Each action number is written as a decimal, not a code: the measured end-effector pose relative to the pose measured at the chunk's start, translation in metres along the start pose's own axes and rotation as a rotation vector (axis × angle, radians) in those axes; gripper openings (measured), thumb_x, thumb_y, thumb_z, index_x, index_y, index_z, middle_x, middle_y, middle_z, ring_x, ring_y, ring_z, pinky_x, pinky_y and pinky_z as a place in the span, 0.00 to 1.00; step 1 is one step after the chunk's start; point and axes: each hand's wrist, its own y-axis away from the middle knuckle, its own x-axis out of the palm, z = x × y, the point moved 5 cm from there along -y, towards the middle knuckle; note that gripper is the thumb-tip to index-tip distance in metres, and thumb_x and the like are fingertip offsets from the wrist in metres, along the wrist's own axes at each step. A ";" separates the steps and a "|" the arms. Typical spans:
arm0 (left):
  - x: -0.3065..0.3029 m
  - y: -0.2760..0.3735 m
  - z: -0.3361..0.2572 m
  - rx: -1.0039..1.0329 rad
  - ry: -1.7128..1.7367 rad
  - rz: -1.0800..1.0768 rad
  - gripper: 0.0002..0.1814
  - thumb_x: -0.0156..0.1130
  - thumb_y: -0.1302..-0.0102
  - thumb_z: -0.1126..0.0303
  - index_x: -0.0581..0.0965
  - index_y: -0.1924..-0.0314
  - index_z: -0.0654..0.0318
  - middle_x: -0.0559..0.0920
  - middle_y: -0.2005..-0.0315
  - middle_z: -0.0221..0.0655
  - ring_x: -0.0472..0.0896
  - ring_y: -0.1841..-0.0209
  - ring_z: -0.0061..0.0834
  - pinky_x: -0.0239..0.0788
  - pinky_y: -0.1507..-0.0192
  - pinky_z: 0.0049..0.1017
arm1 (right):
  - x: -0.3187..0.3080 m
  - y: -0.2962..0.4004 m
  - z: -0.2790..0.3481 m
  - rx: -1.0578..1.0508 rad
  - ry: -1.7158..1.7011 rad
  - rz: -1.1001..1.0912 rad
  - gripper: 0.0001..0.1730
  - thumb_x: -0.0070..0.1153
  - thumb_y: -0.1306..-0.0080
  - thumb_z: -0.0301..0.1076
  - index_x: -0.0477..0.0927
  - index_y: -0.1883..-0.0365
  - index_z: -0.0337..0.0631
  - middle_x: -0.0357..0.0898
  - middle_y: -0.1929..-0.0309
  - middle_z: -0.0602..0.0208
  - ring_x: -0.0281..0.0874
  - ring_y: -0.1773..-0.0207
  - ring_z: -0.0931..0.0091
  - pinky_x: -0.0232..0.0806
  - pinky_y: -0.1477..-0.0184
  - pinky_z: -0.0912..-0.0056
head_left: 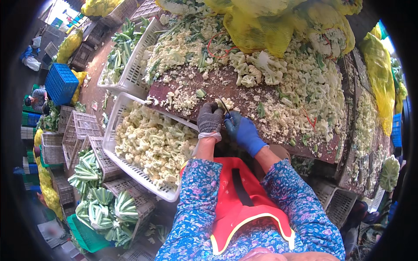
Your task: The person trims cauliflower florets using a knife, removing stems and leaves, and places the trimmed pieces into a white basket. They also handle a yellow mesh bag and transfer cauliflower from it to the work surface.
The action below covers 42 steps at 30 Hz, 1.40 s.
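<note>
My left hand (209, 118) wears a grey knitted glove and grips a small cauliflower floret (229, 103) over the front edge of a dark red work table (183, 87). In my right hand (242, 130), under a blue glove, is a knife (225, 106); its thin blade lies against the floret, and its handle is mostly hidden by the fingers. Beside my left forearm, a white plastic crate (125, 159) is heaped with cut cauliflower florets (153, 140). Larger cauliflower pieces (266, 67) rest farther back on the table, among crumbs and leaf scraps.
Yellow mesh sacks (258, 29) sit across the table's far side. Another white crate (132, 71), at far left, holds leaves and stalks. Trimmed leaf bundles (101, 208) and grey crates (81, 130) stand on the left. Farther off, a person (38, 99) is near a blue crate (62, 83).
</note>
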 end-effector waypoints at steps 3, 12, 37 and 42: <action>-0.003 0.004 -0.011 0.023 -0.065 0.013 0.17 0.66 0.44 0.61 0.82 0.57 0.64 0.84 0.60 0.46 0.82 0.55 0.43 0.71 0.50 0.37 | 0.001 0.000 0.002 0.036 0.084 0.010 0.18 0.48 0.33 0.47 0.74 0.54 0.43 0.81 0.63 0.42 0.79 0.57 0.47 0.70 0.53 0.44; -0.024 0.013 -0.052 0.273 -0.210 -0.080 0.18 0.65 0.42 0.58 0.83 0.55 0.60 0.82 0.58 0.51 0.81 0.57 0.47 0.71 0.51 0.41 | 0.023 -0.002 -0.025 0.123 0.166 0.144 0.19 0.47 0.32 0.47 0.74 0.53 0.43 0.81 0.59 0.42 0.80 0.54 0.49 0.71 0.51 0.45; 0.118 -0.088 -0.200 0.879 -0.823 0.154 0.36 0.53 0.40 0.77 0.63 0.30 0.46 0.58 0.28 0.47 0.70 0.37 0.48 0.65 0.37 0.38 | -0.062 -0.018 -0.043 0.220 -1.516 -0.488 0.15 0.53 0.30 0.36 0.71 0.49 0.38 0.75 0.75 0.63 0.68 0.86 0.78 0.62 0.85 0.75; 0.165 -0.117 -0.198 0.934 -0.742 0.471 0.19 0.50 0.31 0.68 0.76 0.41 0.49 0.74 0.42 0.47 0.75 0.41 0.46 0.68 0.41 0.39 | -0.056 -0.021 -0.040 0.216 -1.565 -0.442 0.17 0.53 0.31 0.37 0.71 0.48 0.38 0.77 0.75 0.62 0.69 0.86 0.78 0.63 0.84 0.75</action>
